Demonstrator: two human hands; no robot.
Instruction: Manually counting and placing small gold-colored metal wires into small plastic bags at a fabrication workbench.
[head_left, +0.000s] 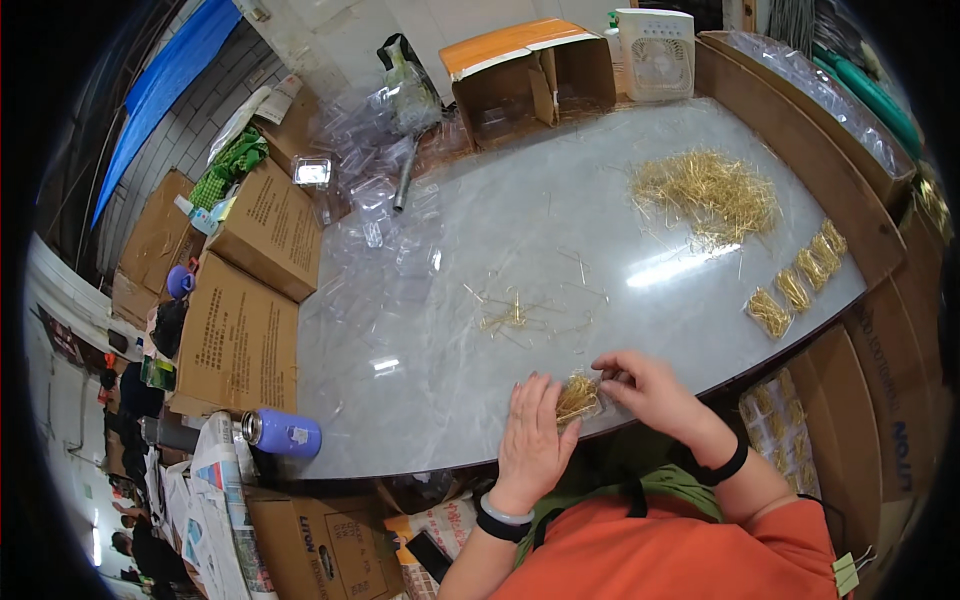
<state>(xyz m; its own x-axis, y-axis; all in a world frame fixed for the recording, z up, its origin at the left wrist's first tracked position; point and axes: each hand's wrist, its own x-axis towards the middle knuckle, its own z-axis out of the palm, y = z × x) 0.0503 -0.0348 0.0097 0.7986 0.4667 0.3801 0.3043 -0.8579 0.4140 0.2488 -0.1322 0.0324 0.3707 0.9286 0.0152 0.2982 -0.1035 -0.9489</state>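
At the table's near edge, a small clear plastic box (577,398) full of thin gold-coloured wire hooks sits between my hands. My left hand (532,435) rests along its left side, fingers long and together, thumb at the near edge; it holds the box. On the other side, my right hand (655,395) has curled fingers and a thumb at the box's right edge, seemingly pinching the clear plastic there. The fingertips partly hide what they grip. Just beyond lies a loose scatter of gold wire hooks (515,312).
A large heap of gold hooks (710,195) lies far right, with several filled boxes (769,312) along the right edge. Empty clear plastic boxes (385,260) pile up at left. A purple bottle (290,434), cartons (240,335) and a white fan (656,56) stand around the table (440,390).
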